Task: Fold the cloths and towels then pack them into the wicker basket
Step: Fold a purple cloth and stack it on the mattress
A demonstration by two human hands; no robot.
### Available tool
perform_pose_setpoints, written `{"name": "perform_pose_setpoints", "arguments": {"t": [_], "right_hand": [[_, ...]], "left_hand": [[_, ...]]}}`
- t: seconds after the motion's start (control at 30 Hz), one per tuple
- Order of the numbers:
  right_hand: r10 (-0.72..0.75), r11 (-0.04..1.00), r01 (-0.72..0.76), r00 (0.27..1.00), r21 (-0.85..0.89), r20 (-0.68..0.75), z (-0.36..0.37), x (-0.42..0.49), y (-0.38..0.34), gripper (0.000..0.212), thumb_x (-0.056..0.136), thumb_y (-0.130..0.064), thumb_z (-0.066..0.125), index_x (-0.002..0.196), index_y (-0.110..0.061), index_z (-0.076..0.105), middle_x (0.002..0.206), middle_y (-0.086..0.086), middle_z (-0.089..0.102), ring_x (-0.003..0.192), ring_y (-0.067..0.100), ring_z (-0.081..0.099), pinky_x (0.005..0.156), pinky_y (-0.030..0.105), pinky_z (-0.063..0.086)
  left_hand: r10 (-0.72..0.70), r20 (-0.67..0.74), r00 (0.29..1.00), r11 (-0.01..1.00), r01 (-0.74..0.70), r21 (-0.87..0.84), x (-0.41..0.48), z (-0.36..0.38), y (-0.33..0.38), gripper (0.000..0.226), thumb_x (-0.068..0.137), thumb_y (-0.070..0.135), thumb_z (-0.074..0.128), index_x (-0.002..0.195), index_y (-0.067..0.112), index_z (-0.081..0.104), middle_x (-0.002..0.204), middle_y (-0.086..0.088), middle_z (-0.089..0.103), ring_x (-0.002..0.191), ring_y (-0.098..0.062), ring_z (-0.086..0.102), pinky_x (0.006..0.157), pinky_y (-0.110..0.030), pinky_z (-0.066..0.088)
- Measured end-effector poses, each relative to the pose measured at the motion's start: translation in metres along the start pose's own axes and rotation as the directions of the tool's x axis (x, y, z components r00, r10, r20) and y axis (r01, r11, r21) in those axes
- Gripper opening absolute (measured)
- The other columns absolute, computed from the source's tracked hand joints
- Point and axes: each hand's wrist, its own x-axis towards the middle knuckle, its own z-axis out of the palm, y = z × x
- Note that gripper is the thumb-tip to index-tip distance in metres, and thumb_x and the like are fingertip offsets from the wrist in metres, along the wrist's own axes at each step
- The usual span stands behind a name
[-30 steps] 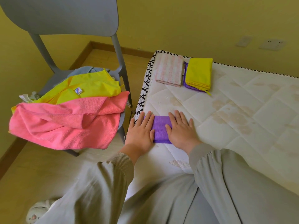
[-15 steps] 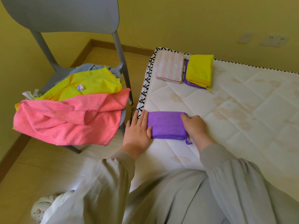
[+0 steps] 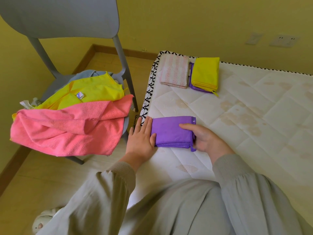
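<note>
A folded purple cloth [image 3: 171, 131] lies on the white mattress [image 3: 254, 116] near its left edge. My left hand [image 3: 141, 138] rests flat against the cloth's left side, fingers straight. My right hand [image 3: 205, 139] grips the cloth's right edge, thumb on top and fingers curled beneath. At the mattress's far corner sit a folded pink-striped towel [image 3: 174, 71] and a folded yellow cloth [image 3: 205, 72] stacked on a purple one [image 3: 192, 85]. No wicker basket is in view.
A grey chair [image 3: 67, 28] stands left of the mattress, heaped with an unfolded pink towel [image 3: 67, 129], a yellow cloth [image 3: 89, 94] and a blue one [image 3: 88, 74]. Wooden floor lies between chair and mattress. The yellow wall is close behind.
Both hands were pressing flat on the purple cloth. They slid apart: the left to its left edge, the right to its right edge, where it now grips the cloth.
</note>
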Motion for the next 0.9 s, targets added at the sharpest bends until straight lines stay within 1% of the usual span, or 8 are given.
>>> {"name": "perform_pose_setpoints", "arguments": {"t": [0.27,0.47,0.57,0.63,0.7,0.73,0.8,0.9], "right_hand": [[-0.132,0.891,0.131,0.991,0.435,-0.03,0.004,0.001,-0.027,0.011,0.089,-0.007,0.054,0.093,-0.012,0.063,0.073,0.005,0.073,0.062,0.018,0.07,0.06,0.032,0.058],[-0.226,0.832,0.189,0.974,0.522,0.006,0.035,0.013,-0.055,0.017,0.09,-0.003,0.046,0.093,-0.008,0.062,0.078,0.007,0.073,0.068,0.019,0.07,0.067,0.029,0.057],[-0.325,0.769,0.358,0.932,0.53,-0.159,0.049,0.031,-0.083,0.02,0.089,0.002,0.046,0.089,-0.011,0.061,0.077,0.005,0.071,0.066,0.019,0.068,0.063,0.029,0.056],[-0.501,0.72,0.637,0.752,0.276,-0.43,0.052,0.045,-0.106,0.017,0.083,0.003,0.049,0.085,-0.01,0.06,0.076,0.001,0.063,0.067,0.019,0.06,0.059,0.025,0.049],[-0.762,0.593,0.758,0.42,-0.272,-0.493,0.055,0.059,-0.131,0.018,0.076,-0.004,0.048,0.089,-0.008,0.059,0.074,-0.004,0.055,0.07,0.016,0.048,0.06,0.023,0.039],[-0.867,0.477,0.728,0.3,-0.492,-0.397,0.056,0.066,-0.141,0.026,0.075,-0.004,0.046,0.097,-0.008,0.06,0.079,-0.003,0.056,0.074,0.015,0.047,0.063,0.023,0.037],[-0.968,0.245,0.609,0.191,-0.754,-0.161,0.056,0.086,-0.157,0.045,0.081,0.0,0.05,0.124,-0.01,0.056,0.111,0.004,0.064,0.094,0.019,0.055,0.078,0.025,0.041],[-0.98,-0.17,0.379,0.033,-0.91,0.196,0.055,0.125,-0.172,0.054,0.079,0.009,0.052,0.132,0.0,0.051,0.138,0.017,0.05,0.126,0.032,0.05,0.102,0.037,0.041]], "left_hand": [[-0.078,-0.063,0.995,0.995,0.074,-0.064,0.043,-0.016,0.005,0.076,0.084,0.048,-0.003,0.151,0.021,0.019,0.161,-0.002,0.005,0.147,-0.023,-0.003,0.116,-0.048,0.005],[-0.131,-0.06,0.99,0.991,0.13,-0.013,0.069,-0.001,0.014,0.057,0.095,0.038,0.027,0.149,0.026,0.016,0.16,0.002,0.007,0.147,-0.03,0.0,0.115,-0.055,0.013],[-0.09,-0.068,0.994,0.995,0.092,0.026,0.09,-0.002,0.012,0.06,0.095,0.04,0.026,0.151,0.026,0.011,0.161,0.002,0.002,0.146,-0.032,-0.001,0.115,-0.054,0.014],[-0.075,-0.073,0.995,0.996,0.079,0.043,0.1,-0.002,0.011,0.06,0.095,0.04,0.025,0.151,0.026,0.01,0.161,0.001,0.0,0.146,-0.032,-0.002,0.115,-0.055,0.014],[-0.07,-0.075,0.995,0.996,0.074,0.047,0.111,0.0,0.011,0.06,0.094,0.041,0.023,0.151,0.027,0.009,0.16,0.002,-0.001,0.146,-0.033,-0.001,0.114,-0.055,0.014],[-0.067,-0.079,0.995,0.996,0.071,0.044,0.115,0.001,0.011,0.06,0.094,0.041,0.022,0.151,0.027,0.009,0.16,0.001,0.0,0.146,-0.033,-0.001,0.114,-0.055,0.015],[-0.063,-0.086,0.994,0.997,0.066,0.033,0.125,0.001,0.01,0.061,0.093,0.042,0.019,0.151,0.027,0.01,0.16,0.001,0.0,0.146,-0.034,0.0,0.114,-0.055,0.018],[-0.064,-0.097,0.993,0.998,0.065,0.012,0.135,0.002,0.008,0.062,0.092,0.043,0.019,0.151,0.027,0.011,0.161,0.0,0.0,0.146,-0.034,0.002,0.111,-0.05,0.024]]}}
